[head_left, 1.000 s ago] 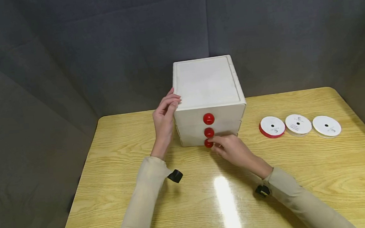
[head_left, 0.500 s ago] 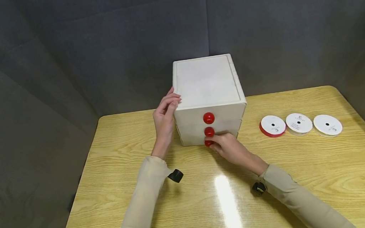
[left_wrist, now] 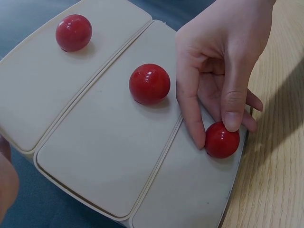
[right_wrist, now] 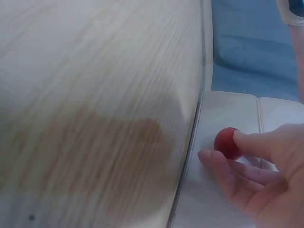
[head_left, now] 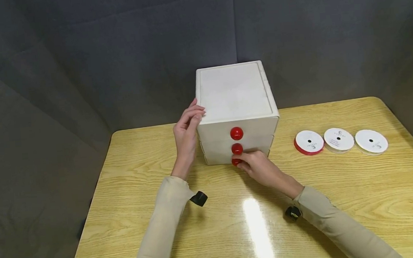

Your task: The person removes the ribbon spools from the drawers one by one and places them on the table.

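Observation:
A small white chest of drawers [head_left: 234, 92] with three drawers stands at the back of the table, all its drawers flush. Each front bears a round red knob; the top knob [head_left: 237, 133] and middle knob [left_wrist: 149, 84] are untouched. My right hand [head_left: 262, 169] pinches the bottom red knob [left_wrist: 222, 140] between thumb and index finger. That pinch shows in both wrist views. My left hand [head_left: 186, 136] rests against the chest's upper left front corner, its fingertips on the top edge. Only a sliver of it appears at the left wrist view's edge.
To the right of the chest lie three ribbon spools in a row: a red-ribbon spool [head_left: 308, 142], a middle white spool [head_left: 338, 139] and a right white spool [head_left: 371, 142]. A dark cloth [head_left: 143, 61] hangs behind the wooden table [head_left: 136, 159].
My right hand has shifted slightly left and its fingers have closed round the bottom knob. The left hand, the chest and the spools stay as they were, apart from a slight camera shift.

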`<state>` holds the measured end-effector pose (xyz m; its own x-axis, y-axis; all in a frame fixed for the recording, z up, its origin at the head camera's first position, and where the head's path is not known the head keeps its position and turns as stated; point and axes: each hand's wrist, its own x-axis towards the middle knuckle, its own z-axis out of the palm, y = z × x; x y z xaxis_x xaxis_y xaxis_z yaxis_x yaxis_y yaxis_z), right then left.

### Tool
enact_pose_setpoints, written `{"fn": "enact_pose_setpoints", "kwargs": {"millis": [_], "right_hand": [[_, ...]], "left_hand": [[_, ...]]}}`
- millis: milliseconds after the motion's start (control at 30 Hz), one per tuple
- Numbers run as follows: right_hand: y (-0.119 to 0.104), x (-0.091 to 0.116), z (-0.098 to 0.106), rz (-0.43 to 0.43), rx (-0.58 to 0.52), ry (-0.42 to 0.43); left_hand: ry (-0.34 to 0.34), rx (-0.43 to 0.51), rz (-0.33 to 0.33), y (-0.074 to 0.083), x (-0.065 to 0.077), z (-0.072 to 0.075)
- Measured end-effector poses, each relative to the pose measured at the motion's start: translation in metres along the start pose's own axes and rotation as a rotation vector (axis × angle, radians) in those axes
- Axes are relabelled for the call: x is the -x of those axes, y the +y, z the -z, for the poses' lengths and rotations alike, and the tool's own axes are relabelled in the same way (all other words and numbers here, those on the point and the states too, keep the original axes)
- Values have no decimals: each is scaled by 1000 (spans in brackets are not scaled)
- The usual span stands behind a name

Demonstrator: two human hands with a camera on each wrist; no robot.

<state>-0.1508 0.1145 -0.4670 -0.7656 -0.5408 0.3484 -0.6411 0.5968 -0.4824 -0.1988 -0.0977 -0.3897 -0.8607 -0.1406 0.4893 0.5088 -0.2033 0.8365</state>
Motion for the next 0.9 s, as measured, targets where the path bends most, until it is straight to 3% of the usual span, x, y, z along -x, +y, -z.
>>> {"fn": "enact_pose_setpoints", "kwargs": {"millis": [467, 900], "right_hand": [[-5, 5, 0, -29, -20, -11], [-13, 18, 0, 30, -46, -24]], "left_hand": [[-2, 17, -7, 0, 0, 0], [14, -4, 14, 1, 0, -1]]}}
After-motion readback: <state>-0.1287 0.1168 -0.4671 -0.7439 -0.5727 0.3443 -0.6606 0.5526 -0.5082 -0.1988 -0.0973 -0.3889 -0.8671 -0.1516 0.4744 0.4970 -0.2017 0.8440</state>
